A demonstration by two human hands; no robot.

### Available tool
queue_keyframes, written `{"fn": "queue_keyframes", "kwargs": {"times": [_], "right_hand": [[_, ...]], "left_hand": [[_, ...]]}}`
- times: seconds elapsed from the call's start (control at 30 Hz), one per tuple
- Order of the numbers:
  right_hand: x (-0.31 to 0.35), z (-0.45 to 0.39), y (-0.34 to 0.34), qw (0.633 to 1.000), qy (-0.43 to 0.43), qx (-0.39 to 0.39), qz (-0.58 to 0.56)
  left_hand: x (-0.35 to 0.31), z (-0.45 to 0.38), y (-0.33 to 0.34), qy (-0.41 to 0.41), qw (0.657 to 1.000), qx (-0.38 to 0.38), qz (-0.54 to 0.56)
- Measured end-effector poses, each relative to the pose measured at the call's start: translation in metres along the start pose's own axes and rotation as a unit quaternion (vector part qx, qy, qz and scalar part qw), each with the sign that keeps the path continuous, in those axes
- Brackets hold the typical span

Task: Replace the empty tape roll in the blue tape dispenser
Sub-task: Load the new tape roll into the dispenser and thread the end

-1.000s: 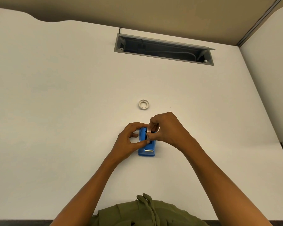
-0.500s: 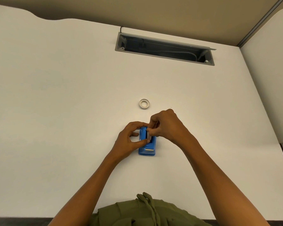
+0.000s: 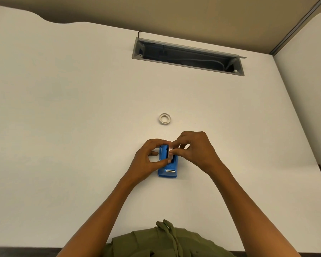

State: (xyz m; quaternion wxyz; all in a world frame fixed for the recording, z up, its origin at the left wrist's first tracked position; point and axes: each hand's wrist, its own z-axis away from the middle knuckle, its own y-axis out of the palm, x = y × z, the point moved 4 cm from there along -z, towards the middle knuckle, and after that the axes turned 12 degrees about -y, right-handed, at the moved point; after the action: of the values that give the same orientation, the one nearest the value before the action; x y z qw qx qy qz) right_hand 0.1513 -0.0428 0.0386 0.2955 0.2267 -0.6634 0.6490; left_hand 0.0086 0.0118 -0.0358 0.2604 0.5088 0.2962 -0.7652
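The blue tape dispenser (image 3: 167,169) lies on the white desk (image 3: 63,127), its metal cutter toward me. My left hand (image 3: 148,160) grips its left side between thumb and fingers. My right hand (image 3: 195,151) pinches a small pale tape roll (image 3: 171,151) at the dispenser's dark slot; most of that roll is hidden by my fingers. A white ring-shaped tape roll (image 3: 164,119) lies flat on the desk just beyond the hands, apart from them.
A grey cable tray opening (image 3: 187,56) is cut into the desk at the back. A white partition (image 3: 304,99) stands at the right. The desk's front edge runs near my olive-green clothing (image 3: 165,242).
My right hand has shifted a little along the dispenser's slot with the small roll. The left hand keeps its grip and the dispenser has hardly moved.
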Motion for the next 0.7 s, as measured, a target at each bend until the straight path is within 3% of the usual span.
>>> {"fn": "queue_keyframes", "kwargs": {"times": [0.3, 0.43, 0.7], "right_hand": [[0.003, 0.003, 0.006, 0.998, -0.054, -0.032, 0.030], [0.005, 0.006, 0.009, 0.990, -0.083, -0.047, 0.100], [0.006, 0.018, 0.020, 0.971, -0.105, -0.105, 0.189]], "left_hand": [[0.003, -0.002, 0.000, 0.001, 1.000, -0.002, 0.001], [0.002, 0.000, 0.000, -0.004, 1.000, 0.005, 0.001], [0.013, 0.005, -0.003, -0.045, 0.989, 0.110, -0.091]]}}
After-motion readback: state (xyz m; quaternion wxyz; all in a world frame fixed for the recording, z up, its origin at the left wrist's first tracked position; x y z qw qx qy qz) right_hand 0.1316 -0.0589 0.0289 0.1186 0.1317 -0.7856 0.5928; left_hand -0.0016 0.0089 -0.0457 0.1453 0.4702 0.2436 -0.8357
